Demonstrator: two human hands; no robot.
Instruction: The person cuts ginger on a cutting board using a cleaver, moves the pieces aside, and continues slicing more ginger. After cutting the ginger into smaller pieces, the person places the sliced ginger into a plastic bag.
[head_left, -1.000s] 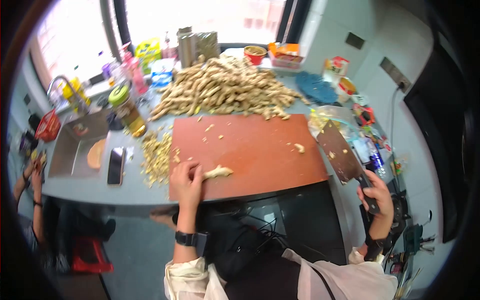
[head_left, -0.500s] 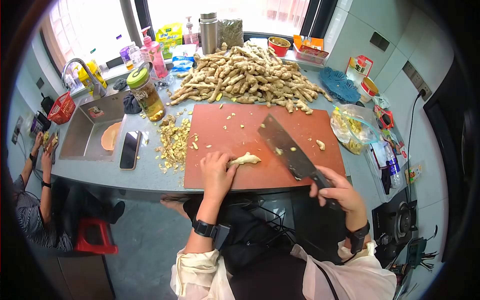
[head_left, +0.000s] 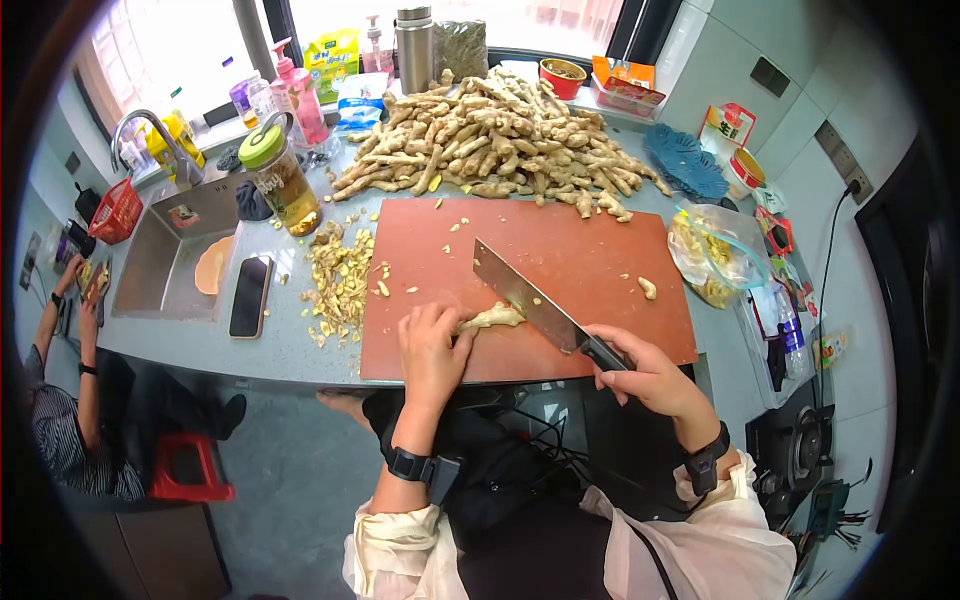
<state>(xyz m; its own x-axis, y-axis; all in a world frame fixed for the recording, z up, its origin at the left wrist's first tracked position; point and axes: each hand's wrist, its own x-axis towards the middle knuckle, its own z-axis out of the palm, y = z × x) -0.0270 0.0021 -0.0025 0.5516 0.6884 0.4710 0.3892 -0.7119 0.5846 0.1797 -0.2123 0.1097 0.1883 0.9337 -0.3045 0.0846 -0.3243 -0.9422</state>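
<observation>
My left hand [head_left: 434, 345] is closed on the left end of a piece of ginger [head_left: 494, 317], which lies on the reddish-brown cutting board [head_left: 620, 270]. In my right hand [head_left: 645, 372] is the black handle of a cleaver [head_left: 530, 300]. The broad blade slants up and left, its edge beside the right end of the ginger piece; whether it touches is hard to tell. A small ginger bit [head_left: 647, 288] lies near the board's right side. Trimmed ginger scraps [head_left: 340, 275] are heaped along the board's left edge.
Behind the board rises a large pile of ginger [head_left: 500, 140]. A lidded jar [head_left: 285, 185], a phone [head_left: 250, 297] and a sink [head_left: 165, 255] are to the left. At the right stands an open plastic bag [head_left: 712, 255]. Another person's hands [head_left: 88, 285] work at the far left.
My right hand has brought the cleaver left and slightly up, so the blade is now beside the ginger's right end. My left hand keeps its hold. The view has shifted slightly.
</observation>
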